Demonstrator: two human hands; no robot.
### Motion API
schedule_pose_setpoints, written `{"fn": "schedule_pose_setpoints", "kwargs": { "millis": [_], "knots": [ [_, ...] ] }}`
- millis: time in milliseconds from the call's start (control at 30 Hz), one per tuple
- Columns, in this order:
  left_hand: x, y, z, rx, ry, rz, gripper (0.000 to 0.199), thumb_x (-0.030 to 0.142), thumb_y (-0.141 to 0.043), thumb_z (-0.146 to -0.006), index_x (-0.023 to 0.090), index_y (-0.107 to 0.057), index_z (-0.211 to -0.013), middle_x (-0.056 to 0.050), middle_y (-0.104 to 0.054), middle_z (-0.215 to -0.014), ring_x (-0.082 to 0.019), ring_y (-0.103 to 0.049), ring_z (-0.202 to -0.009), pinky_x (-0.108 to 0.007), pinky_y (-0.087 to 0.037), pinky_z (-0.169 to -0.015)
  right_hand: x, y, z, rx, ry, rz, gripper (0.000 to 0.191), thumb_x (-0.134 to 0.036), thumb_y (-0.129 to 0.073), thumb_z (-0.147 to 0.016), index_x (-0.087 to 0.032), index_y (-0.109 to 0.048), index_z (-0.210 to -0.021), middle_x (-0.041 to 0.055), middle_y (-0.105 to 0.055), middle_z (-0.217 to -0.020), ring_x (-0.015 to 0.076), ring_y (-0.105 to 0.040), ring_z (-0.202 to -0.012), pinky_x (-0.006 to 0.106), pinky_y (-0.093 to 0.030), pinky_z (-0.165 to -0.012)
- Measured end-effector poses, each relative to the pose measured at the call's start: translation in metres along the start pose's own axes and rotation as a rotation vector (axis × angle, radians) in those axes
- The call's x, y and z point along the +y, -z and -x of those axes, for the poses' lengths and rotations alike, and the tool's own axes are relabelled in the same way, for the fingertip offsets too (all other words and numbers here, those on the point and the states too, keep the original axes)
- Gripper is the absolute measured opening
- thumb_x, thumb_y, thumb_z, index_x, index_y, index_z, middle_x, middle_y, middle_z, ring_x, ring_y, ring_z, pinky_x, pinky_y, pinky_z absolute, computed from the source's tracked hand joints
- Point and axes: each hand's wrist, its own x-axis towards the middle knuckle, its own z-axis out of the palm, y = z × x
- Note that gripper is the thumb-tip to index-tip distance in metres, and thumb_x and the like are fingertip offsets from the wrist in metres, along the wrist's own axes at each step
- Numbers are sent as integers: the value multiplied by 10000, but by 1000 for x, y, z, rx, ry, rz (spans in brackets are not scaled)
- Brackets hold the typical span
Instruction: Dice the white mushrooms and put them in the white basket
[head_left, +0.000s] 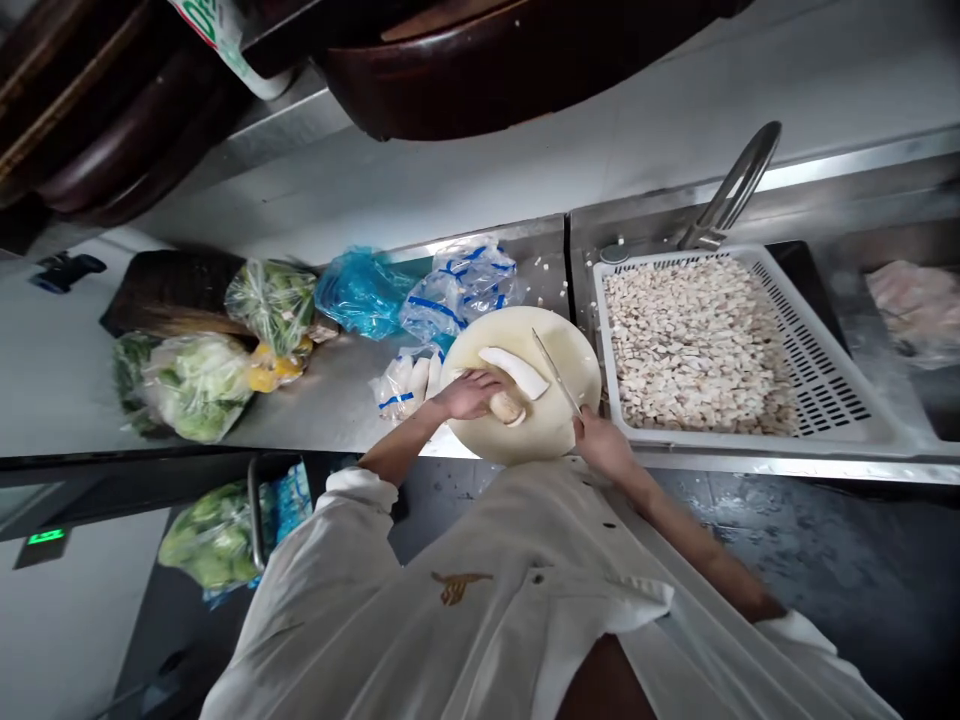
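A round cream chopping board (480,440) lies in front of me on the steel counter. My left hand (471,394) rests on it, the fingers bent over a thick king oyster mushroom (508,407) and holding it down. Beyond the fingers lies a long white mushroom slice (517,368), flat on the board. My right hand (602,442) is closed round the handle of a knife (553,365) at the board's right side. Its blade points away from me over the board, apart from the mushroom. Left of the board, more whole mushrooms (411,380) sit in a clear bag.
To the right, a white perforated basket (825,400) holds a heap of diced mushroom (697,350), under a faucet (731,190). Clear bags (461,290) and a blue bag (361,293) lie behind the board. Bagged greens (199,385) stand farther left. A shelf with dark tubs (510,75) hangs overhead.
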Motion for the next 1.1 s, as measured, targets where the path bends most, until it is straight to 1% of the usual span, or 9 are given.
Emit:
{"fn": "schedule_pose_setpoints", "kwargs": {
  "millis": [167, 267, 467, 633, 733, 833, 933, 1033, 1100],
  "knots": [
    [8, -2, -3, -10, 36, -16, 566, 469, -753, -917, 322, -638, -1452, -100, -647, -1367, -335, -546, -1332, -441, -433, -1125, 4, -1, -3, -9, 0, -26, 362, -364, -330, -1140, -146, -568, -1304, 170, -777, -1020, 288, -766, -960, 328, -474, -797],
    [6, 0, -8, -35, 14, -25, 556, 522, -726, -942, 279, -645, -1435, -108, -634, -1384, -327, -580, -1303, -418, -460, -1107, 3, 2, -3, -9, -1, -21, 366, -361, -330, -1137, -145, -574, -1304, 172, -776, -1018, 298, -766, -950, 331, -473, -787],
    [-18, 4, -8, -59, -30, 1, 589, 527, -717, -957, 234, -618, -1457, -78, -645, -1434, -299, -629, -1252, -359, -447, -1131, -2, 8, -3, -30, -1, -16, 368, -344, -340, -1134, -127, -565, -1327, 183, -773, -1018, 298, -765, -952, 323, -472, -784],
    [-42, -1, -1, -44, 34, -22, 619, 432, -794, -887, 320, -622, -1471, -67, -579, -1539, -301, -553, -1399, -407, -406, -1193, -6, 5, -4, -8, -28, -7, 360, -347, -343, -1135, -132, -573, -1312, 182, -775, -1010, 294, -770, -955, 322, -476, -785],
    [-44, -8, 1, -52, 40, -8, 578, 448, -770, -900, 332, -642, -1452, -61, -642, -1450, -283, -599, -1344, -391, -435, -1158, -8, 2, -3, 12, -35, 3, 372, -342, -345, -1133, -123, -573, -1330, 186, -778, -1016, 297, -771, -963, 325, -482, -794],
    [-38, -5, 0, -76, -35, 34, 632, 542, -775, -884, 321, -637, -1460, -57, -645, -1451, -303, -598, -1335, -391, -446, -1147, -10, 1, 0, 38, -35, 17, 374, -341, -354, -1133, -131, -576, -1350, 176, -783, -1026, 296, -771, -974, 325, -480, -803],
    [-26, 3, -6, 46, -70, 122, 734, 611, -792, -858, 301, -599, -1494, -83, -596, -1506, -315, -550, -1390, -414, -427, -1189, -11, 3, 3, 75, -18, 34, 359, -358, -358, -1138, -164, -611, -1303, 154, -788, -1044, 282, -767, -988, 312, -469, -795],
    [-8, -1, -20, 230, 29, 179, 546, 565, -697, -959, 296, -639, -1431, -90, -623, -1439, -274, -546, -1378, -426, -424, -1196, -13, 9, 4, 66, 23, 70, 381, -405, -357, -1143, -184, -658, -1219, 139, -791, -1064, 263, -760, -998, 298, -459, -794],
    [3, -11, -31, 292, 135, 146, 487, 542, -710, -953, 300, -676, -1374, -86, -627, -1411, -294, -528, -1371, -475, -405, -1199, -15, 15, 3, 40, 52, 100, 410, -431, -354, -1145, -185, -680, -1182, 140, -791, -1082, 252, -753, -1004, 293, -457, -801]
  ]
}}
